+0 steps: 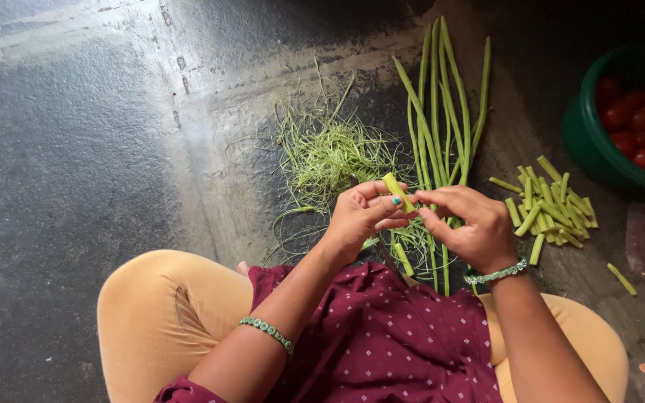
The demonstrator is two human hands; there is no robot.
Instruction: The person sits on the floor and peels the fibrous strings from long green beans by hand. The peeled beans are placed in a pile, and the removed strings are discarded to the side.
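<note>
Head view shows the left hand (360,216) and right hand (470,224) meeting above the floor (76,186), each grip pinching one short green stalk piece (398,192) between fingertips. Long green stalks (442,119) lie beyond, stringy peelings (330,153) left, cut pieces (550,205) right, near a green bowl (584,142) of tomatoes (636,127).

A short, pale-green stalk piece (398,192) lies tilted, pinched between both hands' fingertips above the floor.

Cut pieces (550,205) right of stalks (442,112)
</note>
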